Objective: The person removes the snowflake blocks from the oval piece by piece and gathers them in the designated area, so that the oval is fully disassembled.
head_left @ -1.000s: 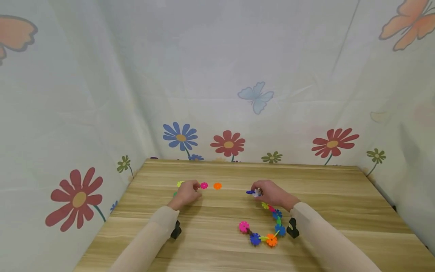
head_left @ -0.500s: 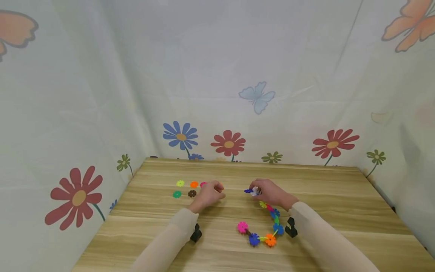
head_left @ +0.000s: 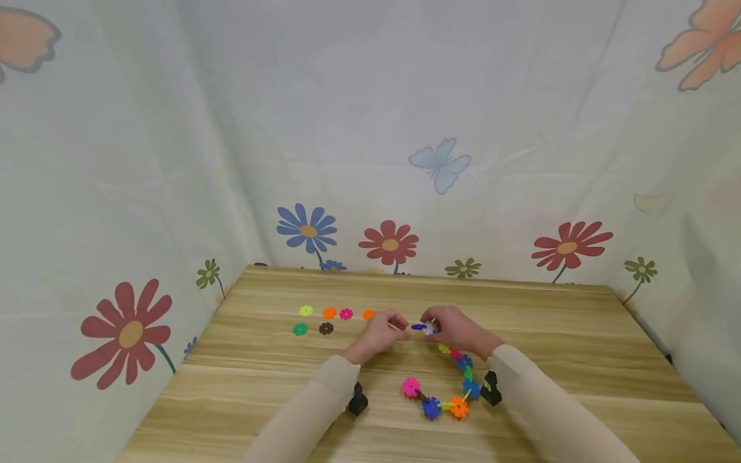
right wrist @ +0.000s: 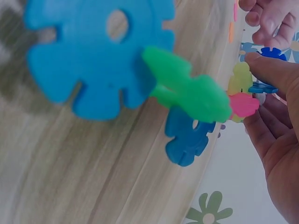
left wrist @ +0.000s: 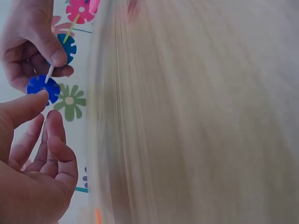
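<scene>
Disc chain (head_left: 471,389) — in right fingers (right wrist: 261,127)

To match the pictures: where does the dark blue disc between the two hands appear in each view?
Head: dark blue disc slightly right of centre, lower half, left of the right hand.
Left wrist: disc at upper left, below the right hand.
Right wrist: disc near the upper right corner.
Shared landmark: the right hand, close to the disc in all three.
</scene>
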Action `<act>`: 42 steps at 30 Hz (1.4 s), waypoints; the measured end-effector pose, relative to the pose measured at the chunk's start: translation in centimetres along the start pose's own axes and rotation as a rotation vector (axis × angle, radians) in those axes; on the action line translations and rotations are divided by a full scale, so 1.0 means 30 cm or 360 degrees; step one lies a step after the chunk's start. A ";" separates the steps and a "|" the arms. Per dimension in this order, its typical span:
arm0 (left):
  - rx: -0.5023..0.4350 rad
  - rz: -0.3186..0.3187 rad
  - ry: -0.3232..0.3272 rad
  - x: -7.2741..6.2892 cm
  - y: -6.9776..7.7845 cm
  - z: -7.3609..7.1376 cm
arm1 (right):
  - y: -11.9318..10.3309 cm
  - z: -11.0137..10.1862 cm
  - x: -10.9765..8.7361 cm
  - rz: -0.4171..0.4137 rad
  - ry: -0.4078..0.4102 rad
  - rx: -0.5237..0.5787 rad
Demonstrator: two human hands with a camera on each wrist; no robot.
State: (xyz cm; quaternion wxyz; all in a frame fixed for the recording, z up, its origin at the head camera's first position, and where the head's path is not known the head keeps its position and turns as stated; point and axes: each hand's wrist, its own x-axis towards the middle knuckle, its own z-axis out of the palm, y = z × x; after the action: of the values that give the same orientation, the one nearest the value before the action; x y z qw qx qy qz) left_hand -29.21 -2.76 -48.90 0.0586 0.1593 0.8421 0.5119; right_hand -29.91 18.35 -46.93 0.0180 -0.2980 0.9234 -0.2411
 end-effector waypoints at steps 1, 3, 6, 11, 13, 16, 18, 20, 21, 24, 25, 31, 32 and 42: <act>-0.0001 0.0004 0.0007 0.000 0.004 0.005 | -0.002 0.000 0.001 0.0010 -0.0004 0.0001; -0.0005 0.0012 0.0020 0.001 0.008 0.012 | -0.006 -0.001 0.002 0.0021 -0.0016 0.0006; -0.0025 0.0028 0.0034 0.006 0.010 0.022 | -0.011 -0.003 0.003 0.0029 -0.0027 0.0001; -0.0044 0.0071 0.0030 0.013 0.012 0.038 | -0.015 -0.002 0.005 -0.0008 -0.0036 -0.0014; -0.0053 0.0088 0.0030 0.016 0.011 0.044 | -0.016 -0.001 0.005 -0.0028 -0.0039 -0.0012; -0.0059 0.0081 0.0045 0.018 0.012 0.049 | -0.018 0.000 0.007 -0.0043 -0.0039 0.0005; -0.0051 0.0072 0.0063 0.019 0.014 0.051 | -0.020 -0.002 0.007 -0.0033 -0.0042 0.0010; -0.0035 0.0061 0.0083 0.020 0.017 0.052 | -0.021 -0.003 0.007 -0.0020 -0.0043 0.0011; -0.0023 0.0064 0.0092 0.021 0.019 0.053 | -0.020 -0.004 0.007 -0.0012 -0.0046 0.0008; 0.0002 0.0078 0.0120 0.024 0.021 0.055 | -0.017 -0.004 0.004 -0.0004 -0.0045 -0.0002; 0.0006 0.0083 0.0131 0.025 0.021 0.056 | -0.015 -0.003 0.002 -0.0004 -0.0048 -0.0009; -0.0008 0.0102 0.0184 0.028 0.015 0.061 | -0.012 -0.004 -0.004 0.0073 -0.0056 -0.0004; -0.0010 0.0097 0.0184 0.028 0.013 0.061 | -0.012 -0.004 -0.005 0.0094 -0.0054 -0.0001; 0.0087 0.0153 0.0116 0.021 0.027 0.061 | 0.005 0.002 -0.008 0.0010 -0.0039 -0.0017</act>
State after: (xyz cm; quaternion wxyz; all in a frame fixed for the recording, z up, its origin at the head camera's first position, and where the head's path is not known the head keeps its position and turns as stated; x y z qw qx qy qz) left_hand -29.15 -0.66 -49.00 -0.0011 0.1824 0.8487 0.4964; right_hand -29.79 18.57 -47.08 0.0286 -0.2982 0.9253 -0.2325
